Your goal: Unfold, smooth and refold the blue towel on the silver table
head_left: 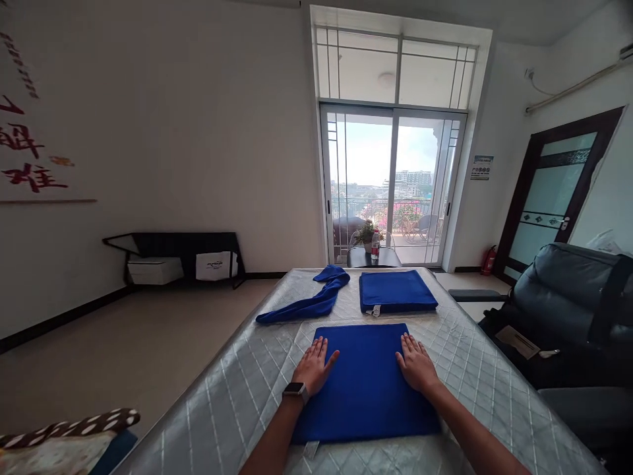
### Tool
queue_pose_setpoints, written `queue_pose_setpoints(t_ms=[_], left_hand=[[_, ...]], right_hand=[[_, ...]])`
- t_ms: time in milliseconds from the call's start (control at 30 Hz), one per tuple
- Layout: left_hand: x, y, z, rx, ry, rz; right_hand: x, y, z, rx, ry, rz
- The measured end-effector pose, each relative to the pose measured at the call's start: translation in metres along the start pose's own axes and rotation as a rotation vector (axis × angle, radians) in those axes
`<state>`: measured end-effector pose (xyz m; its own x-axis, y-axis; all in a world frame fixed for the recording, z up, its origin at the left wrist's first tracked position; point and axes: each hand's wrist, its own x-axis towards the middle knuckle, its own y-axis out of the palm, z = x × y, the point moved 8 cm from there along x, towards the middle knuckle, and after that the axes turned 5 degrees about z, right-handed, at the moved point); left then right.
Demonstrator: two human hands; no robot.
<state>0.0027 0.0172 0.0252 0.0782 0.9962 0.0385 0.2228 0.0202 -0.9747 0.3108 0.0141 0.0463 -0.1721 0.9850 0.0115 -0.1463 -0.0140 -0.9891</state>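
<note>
A blue cloth [368, 396], folded into a flat rectangle, lies in front of me with a white tag at its near edge. My left hand [315, 366] rests flat on its left side, fingers stretched forward and thumb apart; a watch is on that wrist. On the right side of the same cloth lies my right hand [416, 364], also flat with fingers extended. Beyond it sits a stack of folded blue cloths [398, 290], a white tag showing at its front. A loose, crumpled blue cloth [316, 302] stretches across the far left.
All the cloths lie on a silver quilted mattress [237, 389]. A black armchair [558, 297] with a bag stands at the right. Behind the mattress is a small table [353, 257] with a plant and bottle. Patterned fabric [64, 439] shows at lower left.
</note>
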Motion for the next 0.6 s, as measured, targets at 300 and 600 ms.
queue_pose_setpoints(t_ms=[300, 600], left_hand=[[0.008, 0.014, 0.007, 0.036, 0.033, -0.025], [0.008, 0.009, 0.019, 0.032, -0.065, -0.024]], right_hand=[[-0.023, 0.014, -0.002, 0.073, -0.012, 0.057], [-0.022, 0.014, -0.004, 0.123, 0.007, 0.093]])
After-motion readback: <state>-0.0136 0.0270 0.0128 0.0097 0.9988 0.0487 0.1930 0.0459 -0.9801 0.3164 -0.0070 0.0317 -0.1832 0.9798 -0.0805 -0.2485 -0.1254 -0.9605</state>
